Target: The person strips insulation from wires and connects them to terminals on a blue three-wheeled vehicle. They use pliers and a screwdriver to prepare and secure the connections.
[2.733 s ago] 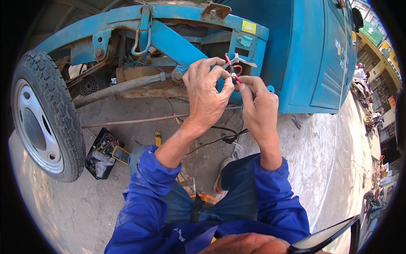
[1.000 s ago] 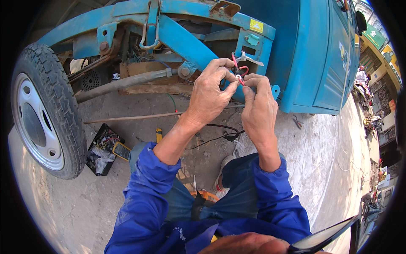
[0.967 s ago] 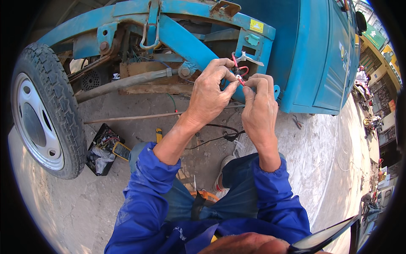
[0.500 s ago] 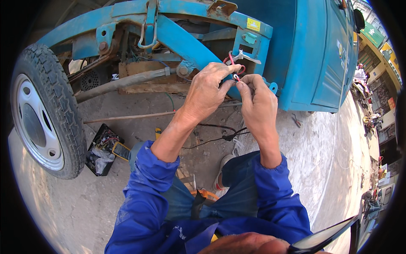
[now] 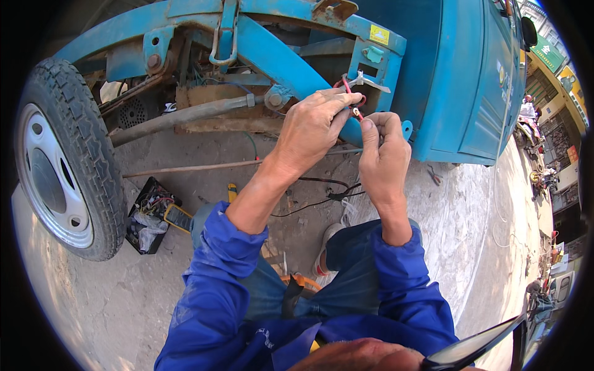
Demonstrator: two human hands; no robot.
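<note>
A thin red wire (image 5: 347, 85) loops out beside a blue vehicle frame (image 5: 281, 62). On it shows a small pale metal end (image 5: 356, 112), probably a wire terminal. My right hand (image 5: 385, 151) pinches the wire just below this end, between thumb and bent forefinger. From the left, my left hand (image 5: 312, 127) reaches in with curled fingers. Its forefinger lies against the red loop, while the fingertips partly hide what they grip. Just above the hands, a whitish strip or bracket (image 5: 369, 81) sticks out from the frame.
A wheel (image 5: 59, 161) stands at the left, beside a black tray of wires (image 5: 145, 244) and a yellow-edged meter (image 5: 178, 217). Dark cables (image 5: 337, 196) lie on the ground below my hands. Pliers (image 5: 434, 176) rest on the right. The blue cab (image 5: 461, 80) rises at upper right.
My left thumb has drawn back from the pale metal end, which shows more plainly between the hands. My right hand keeps its pinch. The whole view has shifted slightly.
</note>
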